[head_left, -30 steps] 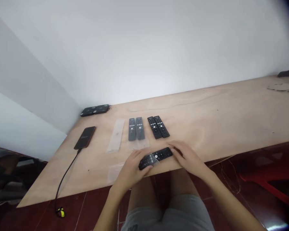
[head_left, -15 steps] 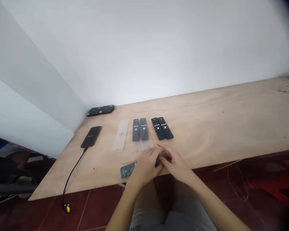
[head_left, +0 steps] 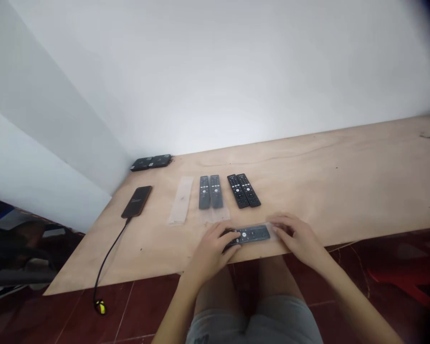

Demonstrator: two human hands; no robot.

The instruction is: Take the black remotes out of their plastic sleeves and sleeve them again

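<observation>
A black remote control (head_left: 256,233) in a clear plastic sleeve (head_left: 272,231) lies sideways at the table's front edge. My left hand (head_left: 215,244) is closed over its left end, thumb and fingers on the buttons. At the other end, my right hand (head_left: 295,236) pinches the loose end of the sleeve. Just beyond my hands lie two sleeved remotes (head_left: 209,193) side by side. To their right is a pair of bare black remotes (head_left: 243,191). A flat plastic sleeve (head_left: 181,200) lies to the left of them.
A phone (head_left: 137,201) with a black cable (head_left: 105,260) hanging over the edge lies on the left of the wooden table (head_left: 326,181). Two black boxes (head_left: 150,162) stand in the back left corner by the wall. A red chair (head_left: 401,282) is at the lower right.
The sleeved remote has shifted right and now shows between my hands. My right hand has moved right, away from my left, to the sleeve's end.
</observation>
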